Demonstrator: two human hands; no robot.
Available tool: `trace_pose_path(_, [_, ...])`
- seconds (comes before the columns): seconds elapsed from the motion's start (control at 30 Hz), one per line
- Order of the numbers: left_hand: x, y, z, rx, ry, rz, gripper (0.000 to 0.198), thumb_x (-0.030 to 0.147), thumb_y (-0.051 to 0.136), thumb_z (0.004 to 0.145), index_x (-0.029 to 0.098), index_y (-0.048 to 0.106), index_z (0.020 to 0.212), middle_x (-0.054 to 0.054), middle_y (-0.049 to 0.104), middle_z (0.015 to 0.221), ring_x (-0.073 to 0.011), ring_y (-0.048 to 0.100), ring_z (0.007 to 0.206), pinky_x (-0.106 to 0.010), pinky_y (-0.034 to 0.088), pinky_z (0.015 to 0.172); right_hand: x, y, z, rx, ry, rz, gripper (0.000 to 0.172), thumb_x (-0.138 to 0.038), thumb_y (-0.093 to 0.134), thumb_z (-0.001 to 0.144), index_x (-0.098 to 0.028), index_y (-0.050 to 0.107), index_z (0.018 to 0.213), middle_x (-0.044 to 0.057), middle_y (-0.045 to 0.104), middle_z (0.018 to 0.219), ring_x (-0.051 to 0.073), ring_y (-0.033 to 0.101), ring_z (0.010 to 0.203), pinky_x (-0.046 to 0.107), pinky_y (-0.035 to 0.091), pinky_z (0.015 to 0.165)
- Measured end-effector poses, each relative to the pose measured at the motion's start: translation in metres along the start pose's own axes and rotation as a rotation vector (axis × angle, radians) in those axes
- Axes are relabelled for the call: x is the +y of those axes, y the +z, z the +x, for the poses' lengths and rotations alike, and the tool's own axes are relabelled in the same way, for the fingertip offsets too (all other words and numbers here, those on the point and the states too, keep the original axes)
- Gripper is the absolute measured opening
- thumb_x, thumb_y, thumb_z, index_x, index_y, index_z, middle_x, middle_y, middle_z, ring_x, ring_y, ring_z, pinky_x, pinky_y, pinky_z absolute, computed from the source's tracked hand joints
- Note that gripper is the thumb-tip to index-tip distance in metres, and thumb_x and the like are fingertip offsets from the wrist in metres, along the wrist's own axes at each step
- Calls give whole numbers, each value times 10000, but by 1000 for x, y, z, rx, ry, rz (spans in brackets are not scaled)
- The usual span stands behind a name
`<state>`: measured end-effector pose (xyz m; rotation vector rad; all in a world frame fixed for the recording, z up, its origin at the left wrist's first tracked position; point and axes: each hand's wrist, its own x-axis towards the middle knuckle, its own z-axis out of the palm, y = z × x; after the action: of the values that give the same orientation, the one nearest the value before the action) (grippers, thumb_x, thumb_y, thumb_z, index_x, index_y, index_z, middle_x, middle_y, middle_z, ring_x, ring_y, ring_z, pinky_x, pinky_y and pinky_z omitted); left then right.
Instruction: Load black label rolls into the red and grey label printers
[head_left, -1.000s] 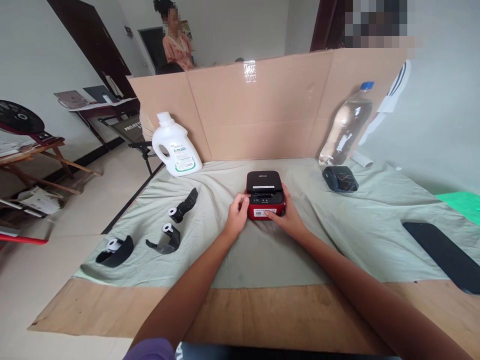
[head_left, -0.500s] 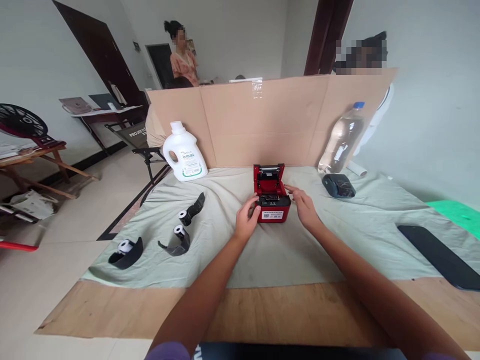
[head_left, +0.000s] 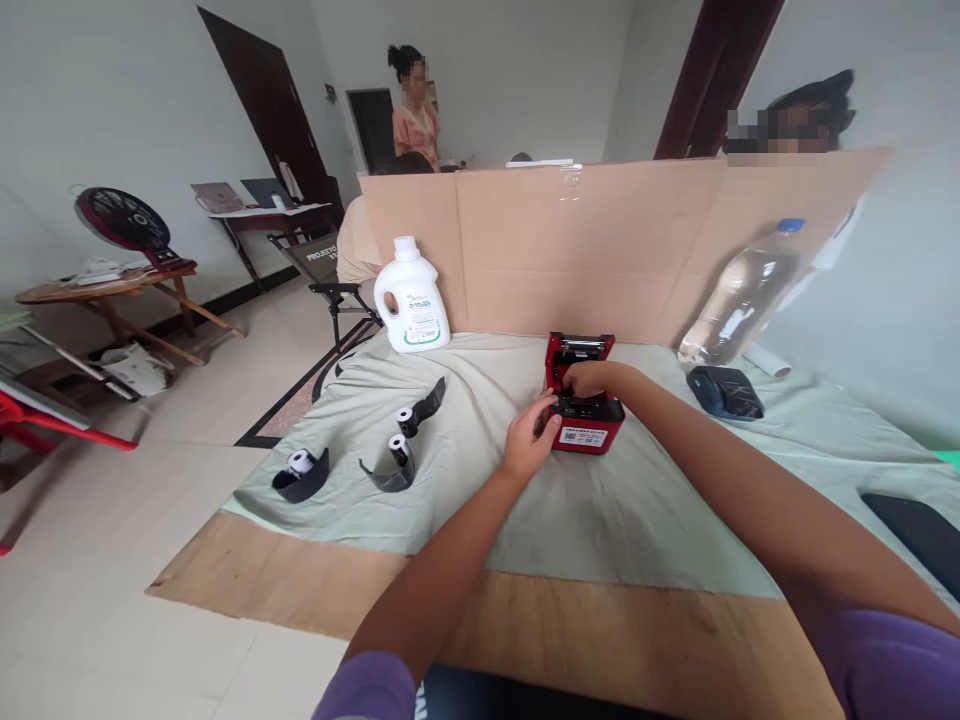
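Note:
A small red label printer (head_left: 592, 432) stands on the pale green cloth (head_left: 600, 500) with its lid (head_left: 579, 350) tipped up and back. My left hand (head_left: 531, 436) rests against the printer's left side, fingers curled on its edge. My right hand (head_left: 589, 380) reaches into the printer's uncovered top, fingers bent down inside; what they touch is hidden. Three small white paper rolls in black wrappers (head_left: 395, 462) lie on the cloth to the left.
A white detergent jug (head_left: 411, 298) and a tilted water bottle (head_left: 739, 300) stand against a cardboard screen (head_left: 600, 250). A dark pouch (head_left: 724, 392) and a black flat object (head_left: 919, 530) lie at right. People stand and sit behind the screen. A chair and tables are at left.
The printer's lid went from closed to raised. My right hand left the printer's front, moved off to the right, then came into its top. The view shifted left.

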<state>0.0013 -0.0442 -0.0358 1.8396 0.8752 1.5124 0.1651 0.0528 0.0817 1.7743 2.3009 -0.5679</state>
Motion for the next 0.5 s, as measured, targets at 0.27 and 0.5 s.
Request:
trace_pose_path(0.27, [4, -2, 2, -5, 17, -12, 319, 335, 533, 987, 225, 633, 1269, -78, 600, 1446, -226, 596, 1308, -429, 484, 1122, 15, -4, -34, 221, -118, 53, 55, -154, 659, 709, -207, 662, 694, 9, 652, 643, 147, 562, 596, 340, 491, 677])
trace_pose_path(0.5, [4, -2, 4, -3, 0, 19, 290, 294, 512, 980, 226, 646, 1228, -65, 678, 1333, -237, 627, 1253, -417, 483, 1116, -76, -7, -60, 588, -300, 523, 274, -372, 657, 781, -258, 586, 1020, 33, 700, 886, 198, 644, 679, 368, 520, 665])
